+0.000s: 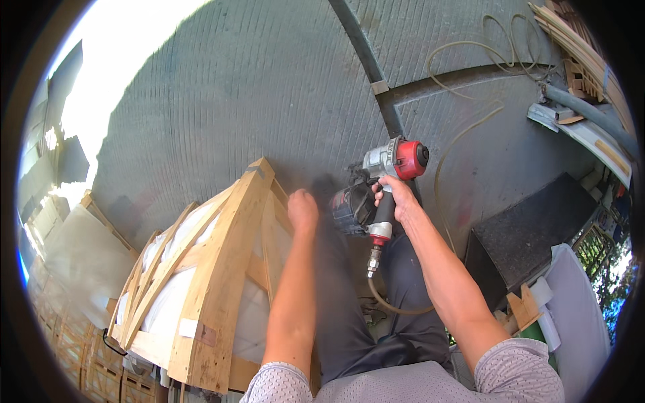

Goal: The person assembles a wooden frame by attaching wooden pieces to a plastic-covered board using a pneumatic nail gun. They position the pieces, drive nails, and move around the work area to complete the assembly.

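Just right hand [401, 199] round nail gun [376, 195]

You have a single view here, from the left of two fisheye cameras on your head, looking steeply down past your chest and legs at the ground in front of you. Your forearms enter from the lower edge, so your left hand [302, 209] and right hand [400, 198] sit close to the lens near the picture's middle, with the nail gun [376, 191] between them. The wooden crate [215, 282] fills the lower left at close range. The grooved concrete floor [255, 87] lies further off across the top. Straight edges bow toward the dark round rim. No second view shares the scene.
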The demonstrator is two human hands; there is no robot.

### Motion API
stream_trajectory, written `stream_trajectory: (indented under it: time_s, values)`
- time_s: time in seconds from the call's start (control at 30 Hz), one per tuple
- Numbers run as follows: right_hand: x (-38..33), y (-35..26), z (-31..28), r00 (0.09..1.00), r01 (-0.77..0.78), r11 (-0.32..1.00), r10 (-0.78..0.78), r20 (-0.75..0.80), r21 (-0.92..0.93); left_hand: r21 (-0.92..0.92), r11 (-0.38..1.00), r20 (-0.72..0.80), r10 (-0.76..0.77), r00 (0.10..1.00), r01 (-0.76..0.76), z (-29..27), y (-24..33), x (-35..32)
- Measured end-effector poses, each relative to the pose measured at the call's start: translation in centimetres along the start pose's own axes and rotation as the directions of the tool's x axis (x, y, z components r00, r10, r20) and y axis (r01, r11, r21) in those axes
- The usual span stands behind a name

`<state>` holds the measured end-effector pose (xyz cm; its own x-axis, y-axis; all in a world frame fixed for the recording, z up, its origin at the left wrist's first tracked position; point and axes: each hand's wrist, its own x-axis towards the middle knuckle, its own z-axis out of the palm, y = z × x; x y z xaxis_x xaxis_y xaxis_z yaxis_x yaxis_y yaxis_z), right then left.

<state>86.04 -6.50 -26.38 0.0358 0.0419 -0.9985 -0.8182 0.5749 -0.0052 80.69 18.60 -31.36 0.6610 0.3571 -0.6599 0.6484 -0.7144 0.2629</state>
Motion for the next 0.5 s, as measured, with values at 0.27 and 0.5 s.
stream_trajectory:
  time_s: [0.27,0.5]
  values:
    - [-16.4,-3.5,-0.1,0.968,0.241,0.911,-0.252,0.01,-0.334,-0.28,0.94,-0.035,0.192,0.981,-0.194,-15.3,6.1,-19.2]
    - [-29.6,-6.6,3.9,0.921,0.39,0.669,-0.297,0.253,-0.633,-0.217,0.905,-0.393,0.263,0.881,-0.366,-36.4,7.3,-30.9]
